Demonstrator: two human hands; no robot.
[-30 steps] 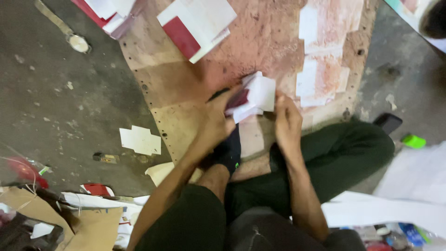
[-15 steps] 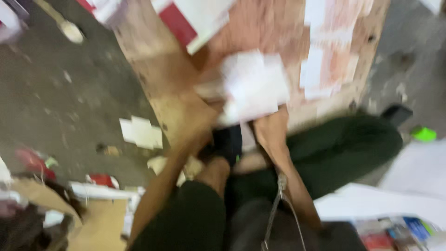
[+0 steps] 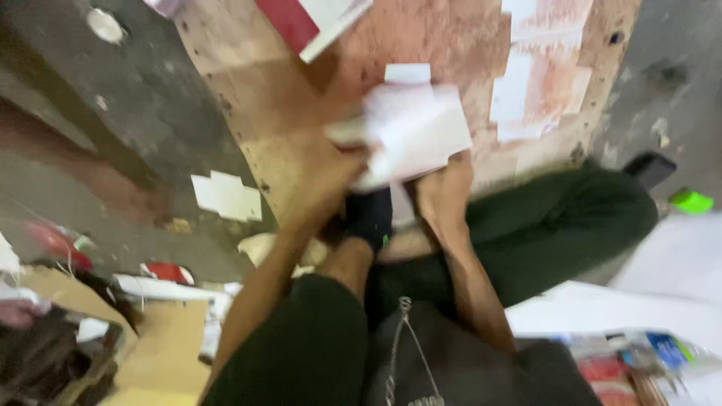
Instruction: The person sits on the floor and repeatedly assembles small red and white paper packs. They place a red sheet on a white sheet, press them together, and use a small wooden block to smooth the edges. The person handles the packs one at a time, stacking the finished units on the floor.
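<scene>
I sit cross-legged on the floor at a worn wooden board [image 3: 301,98]. Both hands hold a white folded paper piece [image 3: 417,131] over the board, blurred by motion. My left hand [image 3: 323,184] grips its left side, and my right hand [image 3: 444,192] grips it from below at the right. A red and white paper stack [image 3: 312,22] lies at the board's far edge. White paper strips [image 3: 519,90] stick to the board on the right.
White paper scraps [image 3: 226,195] lie on the grey concrete floor to the left. Cardboard [image 3: 158,338] and red and white clutter sit at lower left. A green object [image 3: 690,201] and white sheets [image 3: 662,278] are on the right.
The view has shifted down and closer. The white paper piece has opened out wider between my hands and sits a little higher over the board.
</scene>
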